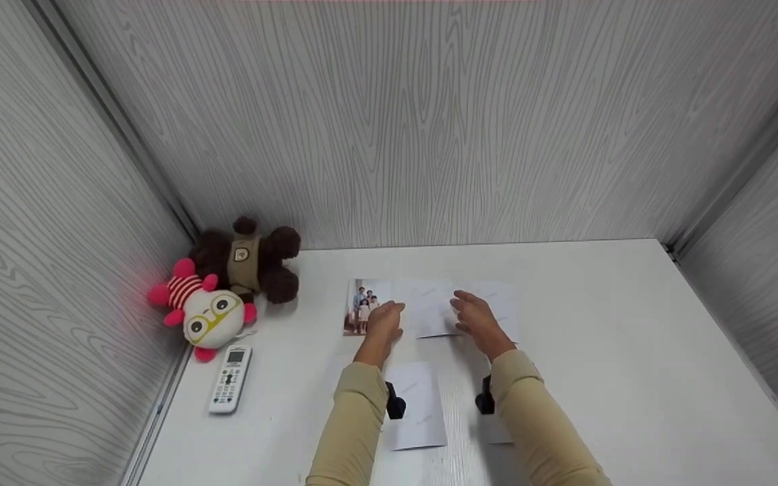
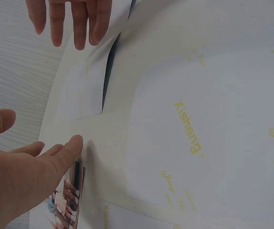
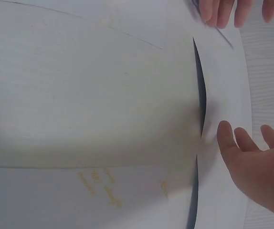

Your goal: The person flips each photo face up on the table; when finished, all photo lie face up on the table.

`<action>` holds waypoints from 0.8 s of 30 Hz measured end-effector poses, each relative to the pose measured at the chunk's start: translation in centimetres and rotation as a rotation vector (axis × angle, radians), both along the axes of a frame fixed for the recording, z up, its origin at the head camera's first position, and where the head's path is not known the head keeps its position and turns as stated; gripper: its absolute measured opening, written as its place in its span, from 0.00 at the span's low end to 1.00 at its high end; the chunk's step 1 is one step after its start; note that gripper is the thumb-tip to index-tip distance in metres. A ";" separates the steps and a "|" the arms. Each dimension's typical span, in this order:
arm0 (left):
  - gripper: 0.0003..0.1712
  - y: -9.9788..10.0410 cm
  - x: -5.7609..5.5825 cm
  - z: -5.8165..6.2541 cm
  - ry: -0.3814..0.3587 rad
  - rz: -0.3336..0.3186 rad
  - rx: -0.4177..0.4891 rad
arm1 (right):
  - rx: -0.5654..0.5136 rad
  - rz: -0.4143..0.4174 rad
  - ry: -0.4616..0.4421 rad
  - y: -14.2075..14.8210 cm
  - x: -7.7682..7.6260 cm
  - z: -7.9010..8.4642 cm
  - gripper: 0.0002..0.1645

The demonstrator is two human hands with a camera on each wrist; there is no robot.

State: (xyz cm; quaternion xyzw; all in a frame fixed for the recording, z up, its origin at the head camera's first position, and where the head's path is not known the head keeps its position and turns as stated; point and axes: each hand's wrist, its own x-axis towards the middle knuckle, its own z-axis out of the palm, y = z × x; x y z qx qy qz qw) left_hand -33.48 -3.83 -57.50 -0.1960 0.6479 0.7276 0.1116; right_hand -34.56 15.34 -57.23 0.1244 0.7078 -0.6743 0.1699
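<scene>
My left hand [image 1: 382,327] hovers at the right side of a family photo [image 1: 361,304] lying face up; in the left wrist view its fingers are extended and hold nothing. Whether it touches the photo I cannot tell. My right hand [image 1: 480,322] is above the white backs of photo prints, between a middle print [image 1: 433,312] and a right print [image 1: 505,307]. Its fingers spread loosely with nothing in them. Nearer me lies another face-down print [image 1: 416,405], marked with yellow "Xisheng" lettering [image 2: 187,126] in the left wrist view. My right sleeve partly covers one more print [image 1: 497,430].
At the back left lie a brown plush toy [image 1: 246,260] and a pink-and-white plush toy [image 1: 210,314] with yellow glasses. A white remote control [image 1: 230,379] is in front of them. Wood-grain panels [image 1: 402,121] enclose the white table [image 1: 618,351] at the back and sides.
</scene>
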 end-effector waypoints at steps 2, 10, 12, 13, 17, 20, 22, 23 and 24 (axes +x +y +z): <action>0.34 0.0 0.0 -0.1 -0.007 0.003 0.015 | 0.019 -0.002 -0.008 0.1 -0.1 -0.1 0.34; 0.34 0.3 0.1 -0.3 -0.073 -0.025 0.121 | -0.003 -0.002 -0.038 0.0 -0.3 -0.3 0.34; 0.34 0.4 0.1 -0.4 -0.089 -0.014 0.151 | -0.015 -0.006 -0.050 -0.1 -0.4 -0.3 0.34; 0.34 0.4 0.1 -0.4 -0.097 -0.009 0.161 | -0.018 -0.007 -0.054 -0.1 -0.4 -0.3 0.34; 0.34 0.5 0.3 -0.5 -0.102 0.002 0.169 | -0.039 -0.015 -0.069 0.0 -0.3 -0.4 0.34; 0.33 0.5 0.3 -0.5 -0.094 0.005 0.155 | -0.050 -0.017 -0.071 0.1 -0.2 -0.4 0.34; 0.29 0.6 0.3 -0.5 -0.086 0.007 0.148 | -0.061 -0.014 -0.073 0.3 -0.1 -0.3 0.34; 0.26 0.6 0.2 -0.5 -0.080 0.004 0.148 | -0.065 -0.011 -0.071 0.3 -0.1 -0.3 0.34; 0.22 0.6 0.2 -0.5 -0.079 -0.003 0.145 | -0.071 -0.010 -0.070 0.4 -0.1 -0.3 0.35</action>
